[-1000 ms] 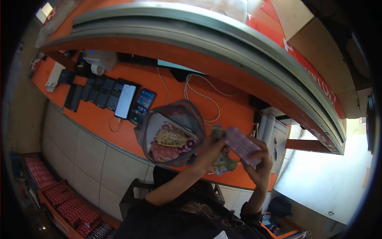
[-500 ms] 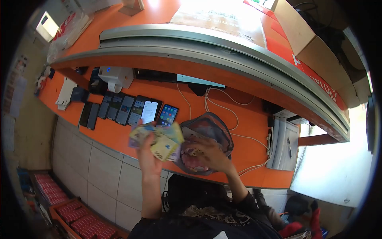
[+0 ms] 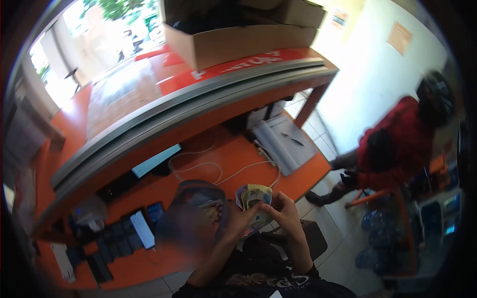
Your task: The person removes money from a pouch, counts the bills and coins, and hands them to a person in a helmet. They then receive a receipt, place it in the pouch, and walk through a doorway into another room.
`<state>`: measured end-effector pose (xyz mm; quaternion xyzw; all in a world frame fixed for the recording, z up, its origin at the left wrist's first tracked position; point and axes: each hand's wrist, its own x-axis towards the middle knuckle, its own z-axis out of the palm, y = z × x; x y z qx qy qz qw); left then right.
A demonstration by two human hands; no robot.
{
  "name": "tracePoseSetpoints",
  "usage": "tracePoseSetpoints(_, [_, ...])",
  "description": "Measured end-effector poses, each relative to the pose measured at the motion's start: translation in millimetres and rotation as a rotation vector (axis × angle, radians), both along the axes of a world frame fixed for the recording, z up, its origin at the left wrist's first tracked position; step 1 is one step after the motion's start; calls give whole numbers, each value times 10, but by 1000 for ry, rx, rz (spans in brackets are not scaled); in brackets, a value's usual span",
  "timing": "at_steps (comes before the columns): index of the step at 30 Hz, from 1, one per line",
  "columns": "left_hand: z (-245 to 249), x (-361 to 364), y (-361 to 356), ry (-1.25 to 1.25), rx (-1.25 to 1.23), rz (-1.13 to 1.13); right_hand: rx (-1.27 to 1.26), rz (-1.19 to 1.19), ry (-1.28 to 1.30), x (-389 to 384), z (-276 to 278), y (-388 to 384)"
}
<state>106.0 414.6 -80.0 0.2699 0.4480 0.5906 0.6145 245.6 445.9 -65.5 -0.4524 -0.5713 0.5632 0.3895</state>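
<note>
Close to my body, a small sheaf of banknotes (image 3: 254, 192), yellowish and pale purple, is gripped between both hands. My left hand (image 3: 241, 220) is closed around the lower left part of the notes. My right hand (image 3: 286, 214) pinches their right side, its thumb against the front of the sheaf. Just left of my left hand lies a grey see-through zip bag (image 3: 191, 203) on the orange desk; part of it is blurred, and colourful contents show through.
Several phones (image 3: 142, 229) lie in a row at the left of the desk (image 3: 238, 164). A clipboard-like stack of papers (image 3: 288, 144) with a pen and white cables are further right. An orange shelf with a metal edge (image 3: 198, 97) overhangs. A person in red (image 3: 392, 139) is at right.
My view has swung to the right, bringing the person in red into fuller view. My right hand has left the bag and now grips the banknotes together with my left hand.
</note>
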Motion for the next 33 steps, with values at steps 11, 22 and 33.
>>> tracePoseSetpoints(11, [-27, 1630, 388, -389, -19, -178, 167, -616, 261, 1527, -132, 24])
tracePoseSetpoints(22, [38, 2618, 923, 194, 329, -246, 135, -691, 213, 2847, -62, 110])
tracePoseSetpoints(33, [-115, 2937, 1043, -156, 48, -480, 32, -746, 134, 2875, -193, 199])
